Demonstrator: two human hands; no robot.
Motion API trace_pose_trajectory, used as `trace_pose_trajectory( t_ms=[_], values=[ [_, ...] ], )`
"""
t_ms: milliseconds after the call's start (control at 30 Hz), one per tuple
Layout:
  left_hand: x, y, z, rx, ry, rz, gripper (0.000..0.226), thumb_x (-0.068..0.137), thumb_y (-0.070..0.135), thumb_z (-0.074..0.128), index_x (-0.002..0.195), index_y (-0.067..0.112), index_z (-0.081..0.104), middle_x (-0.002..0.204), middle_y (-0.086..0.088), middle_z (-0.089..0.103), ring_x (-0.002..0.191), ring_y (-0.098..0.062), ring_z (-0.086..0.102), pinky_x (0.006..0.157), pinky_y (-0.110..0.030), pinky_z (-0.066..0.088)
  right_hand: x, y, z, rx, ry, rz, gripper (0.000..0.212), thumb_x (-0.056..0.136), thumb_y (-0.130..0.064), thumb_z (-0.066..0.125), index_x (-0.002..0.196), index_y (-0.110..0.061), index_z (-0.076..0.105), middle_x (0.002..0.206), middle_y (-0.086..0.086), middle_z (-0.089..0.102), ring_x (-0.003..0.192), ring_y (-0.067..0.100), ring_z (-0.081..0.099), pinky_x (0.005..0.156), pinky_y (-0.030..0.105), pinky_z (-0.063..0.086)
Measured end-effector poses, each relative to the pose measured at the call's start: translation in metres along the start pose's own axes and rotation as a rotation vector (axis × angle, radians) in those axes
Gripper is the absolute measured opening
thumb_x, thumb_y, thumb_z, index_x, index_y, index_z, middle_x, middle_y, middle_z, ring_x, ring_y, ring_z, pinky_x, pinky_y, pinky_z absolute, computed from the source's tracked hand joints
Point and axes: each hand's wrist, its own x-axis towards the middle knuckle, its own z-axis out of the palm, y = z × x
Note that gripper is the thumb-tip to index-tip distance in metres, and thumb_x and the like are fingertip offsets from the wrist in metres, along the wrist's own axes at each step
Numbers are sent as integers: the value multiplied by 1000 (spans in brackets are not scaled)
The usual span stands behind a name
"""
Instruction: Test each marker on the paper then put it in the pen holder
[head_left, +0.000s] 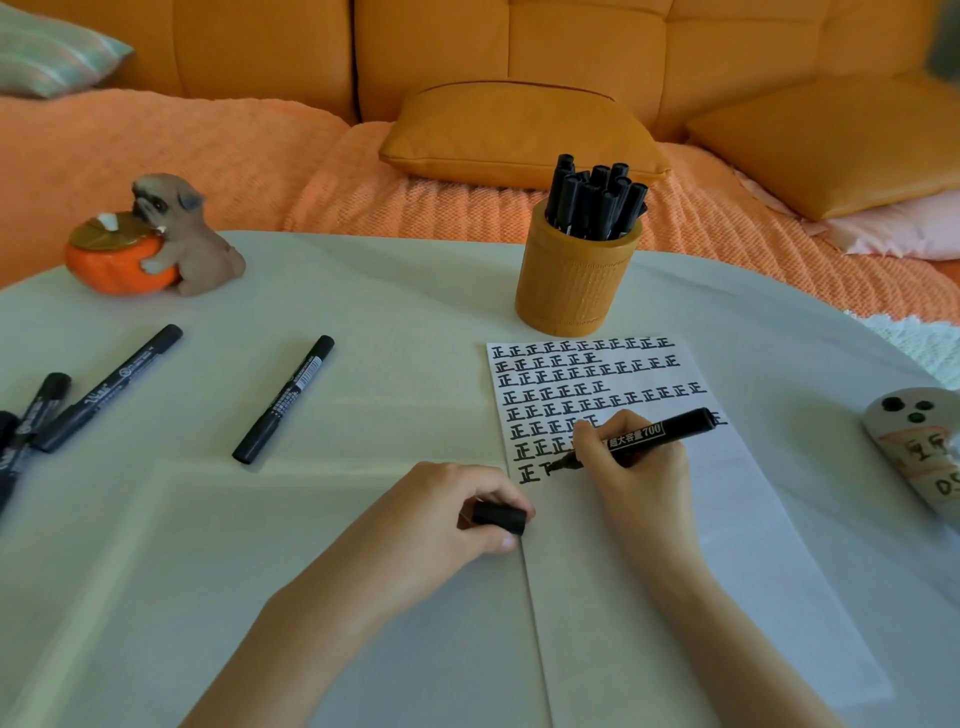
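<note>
My right hand (631, 467) grips an uncapped black marker (657, 434), with its tip touching the white paper (675, 545) beside the last written mark in the lowest row. Rows of black characters fill the paper's upper part. My left hand (447, 512) rests at the paper's left edge and pinches the marker's black cap (500, 517). An orange pen holder (576, 275) stands just beyond the paper, holding several black markers (597, 200). One capped marker (284, 399) lies on the table to the left, and more markers (106, 388) lie at the far left edge.
A dog-and-pumpkin figurine (156, 239) stands at the back left of the round white table (363, 291). A painted stone-like object (919, 452) lies at the right edge. An orange sofa with cushions (519, 130) runs behind the table.
</note>
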Motion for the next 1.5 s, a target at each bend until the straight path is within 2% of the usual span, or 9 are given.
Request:
trace_pose_trajectory(
  t_ms=[100,400,467,633,733,867,1100,1300,1500],
  values=[
    [0,0,0,4,0,0,23,79,18,70,86,40,69,88,22,69,82,6,62,77,-11,46,0,0,1,-10,-18,-3,30,86,-21,67,65,-2,57,44,-11,51,41,1,41,43,11,31],
    [1,0,0,16,3,1,22,78,19,71,86,39,69,86,23,69,78,8,60,70,-5,42,-1,1,2,-17,-35,-2,31,85,-20,68,63,-3,54,42,-12,48,41,1,39,42,12,29],
    [1,-1,1,16,3,2,22,78,18,71,86,39,69,86,23,68,78,8,60,70,-5,41,-1,1,2,-16,-41,-5,31,86,-18,67,66,1,52,45,-8,50,41,3,36,42,12,27],
    [0,0,0,5,2,6,21,79,18,71,87,37,69,84,23,68,75,9,59,69,-3,40,-2,-1,2,-56,-57,-4,29,85,-16,65,68,3,52,68,28,59,45,6,33,42,16,26],
    [0,0,0,6,-2,7,22,79,18,71,87,38,69,85,23,68,77,8,59,69,-4,41,-2,-1,1,-66,-52,-12,29,85,-17,65,68,4,53,63,24,58,45,5,35,42,15,28],
    [0,0,0,11,-5,1,22,80,19,70,89,39,69,87,24,68,80,7,60,72,-5,42,-2,-1,0,-44,-32,-9,28,85,-16,66,66,2,55,49,-2,52,41,3,38,42,13,29],
    [0,-1,0,24,5,2,20,79,19,71,88,37,69,88,21,69,78,6,60,69,-4,41,-3,-4,1,-60,-69,-17,29,84,-17,66,67,4,54,57,17,58,43,4,35,42,14,27],
    [1,0,0,15,4,-4,21,78,18,71,87,37,69,88,21,69,79,5,61,75,-11,45,-3,-2,2,-79,-54,-12,29,84,-17,65,68,3,53,64,22,60,47,6,37,44,18,30],
    [1,0,0,23,0,-2,21,79,18,71,88,37,69,87,22,69,78,7,60,70,-5,42,-3,-2,0,-71,-5,-17,27,85,-12,63,66,3,50,61,20,62,43,6,37,42,16,28]
  ],
)
